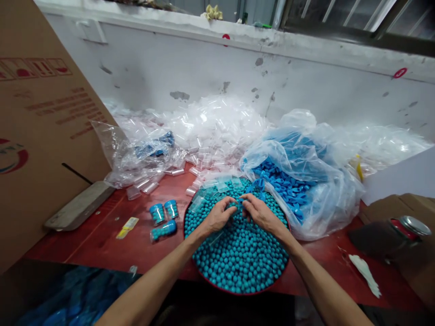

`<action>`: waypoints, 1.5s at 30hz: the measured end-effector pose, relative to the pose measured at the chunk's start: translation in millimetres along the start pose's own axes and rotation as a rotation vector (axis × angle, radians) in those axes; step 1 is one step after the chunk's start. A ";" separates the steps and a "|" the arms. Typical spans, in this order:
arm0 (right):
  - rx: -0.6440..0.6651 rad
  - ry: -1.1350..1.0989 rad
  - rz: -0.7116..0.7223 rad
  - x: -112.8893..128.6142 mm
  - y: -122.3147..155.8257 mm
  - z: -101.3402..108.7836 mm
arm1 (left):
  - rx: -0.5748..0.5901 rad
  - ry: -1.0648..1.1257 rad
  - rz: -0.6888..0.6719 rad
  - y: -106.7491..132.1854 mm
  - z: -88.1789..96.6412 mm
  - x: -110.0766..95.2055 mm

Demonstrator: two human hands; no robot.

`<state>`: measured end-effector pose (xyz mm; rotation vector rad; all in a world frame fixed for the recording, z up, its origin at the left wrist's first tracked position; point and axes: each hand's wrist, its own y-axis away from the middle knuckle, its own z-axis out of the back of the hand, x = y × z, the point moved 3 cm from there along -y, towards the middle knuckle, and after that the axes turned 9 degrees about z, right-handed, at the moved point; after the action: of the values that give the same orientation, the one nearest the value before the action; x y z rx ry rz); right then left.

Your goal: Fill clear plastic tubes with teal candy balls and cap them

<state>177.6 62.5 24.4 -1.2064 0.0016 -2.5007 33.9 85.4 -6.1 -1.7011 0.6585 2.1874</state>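
A round tray with a red rim (238, 292) is filled with teal balls (241, 262). Above its middle, my left hand (220, 216) and my right hand (261, 214) meet almost fingertip to fingertip, both with bent, closed fingers. A small blue cap-like piece (240, 201) shows at the tips of my right fingers. What my left fingers pinch is mostly hidden; something clear shows faintly below that hand. Several clear plastic tubes (222, 185) lie on the balls at the far side. Left of the tray are three blue-capped clear containers (171, 208) with teal balls inside.
Clear tubes (217, 127) are heaped along the wall. A plastic bag (326, 213) of blue caps (283, 183) lies at the tray's right. A cardboard box (44, 117) stands left, beside a grey bar (79, 206). A dark jar (387, 235) sits right on the red table (102, 240).
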 end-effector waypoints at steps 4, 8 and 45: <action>0.083 0.266 -0.049 -12.4 3.3 2.0 | 0.007 0.047 0.006 4.8 0.5 5.1; -0.041 0.167 -0.063 -13.7 2.3 6.1 | -0.066 0.009 -0.066 7.3 2.2 4.1; -0.220 -0.374 -0.139 15.7 19.0 -27.2 | 0.020 0.521 0.124 28.5 -10.5 -7.4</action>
<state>154.2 35.5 16.1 -1.8063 0.1030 -2.3964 30.5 56.0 4.0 -2.2955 0.9236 1.7985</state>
